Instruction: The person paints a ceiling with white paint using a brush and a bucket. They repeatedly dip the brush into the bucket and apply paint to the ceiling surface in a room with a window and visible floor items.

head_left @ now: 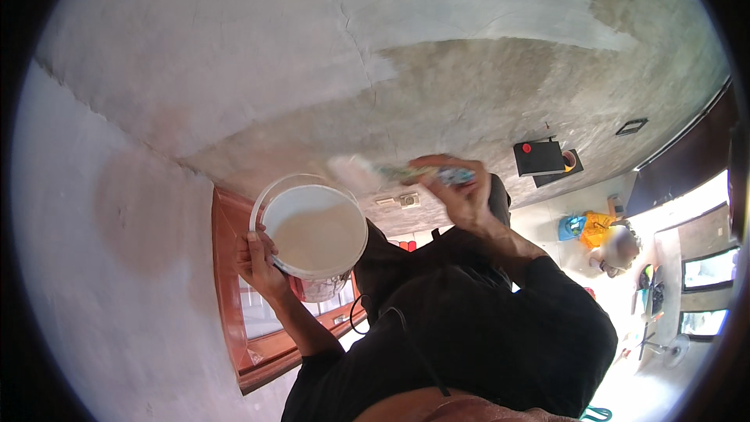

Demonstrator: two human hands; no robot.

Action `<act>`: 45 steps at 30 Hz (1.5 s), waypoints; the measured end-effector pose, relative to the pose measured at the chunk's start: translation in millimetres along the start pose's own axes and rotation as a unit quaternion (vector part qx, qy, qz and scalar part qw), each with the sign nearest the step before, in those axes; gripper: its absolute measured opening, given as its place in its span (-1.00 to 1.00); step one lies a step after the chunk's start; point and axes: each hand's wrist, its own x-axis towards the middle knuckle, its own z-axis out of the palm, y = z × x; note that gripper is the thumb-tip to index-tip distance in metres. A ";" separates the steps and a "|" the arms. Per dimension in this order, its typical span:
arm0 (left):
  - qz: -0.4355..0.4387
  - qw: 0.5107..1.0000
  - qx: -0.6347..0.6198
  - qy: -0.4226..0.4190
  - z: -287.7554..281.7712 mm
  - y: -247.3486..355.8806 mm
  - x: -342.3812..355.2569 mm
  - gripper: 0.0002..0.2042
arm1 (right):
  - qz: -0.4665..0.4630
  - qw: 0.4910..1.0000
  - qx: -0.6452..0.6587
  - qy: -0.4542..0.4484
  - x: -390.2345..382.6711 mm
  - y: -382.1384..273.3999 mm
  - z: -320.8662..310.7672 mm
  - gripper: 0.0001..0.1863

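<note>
My left hand is raised and grips the rim of a white plastic bucket, which holds cream-coloured paint. My right hand is up beside it, closed around the handle of a paintbrush. The brush is blurred; its pale bristles point left, just above the bucket and close to the ceiling. That ceiling is pale grey-white on the left, with a darker brownish patch above my right hand. Black sleeves cover both my arms.
A reddish-brown wooden window frame sits below the bucket at the wall. A black box with a red dot is mounted near a small vent. Another person is low at the right, by colourful bags and a bright opening.
</note>
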 end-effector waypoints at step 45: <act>-0.045 0.992 0.111 0.045 10.9 13.5 0.2 -0.69 | -0.156 0.942 -0.136 0.263 59.1 49.7 -87.2 -0.76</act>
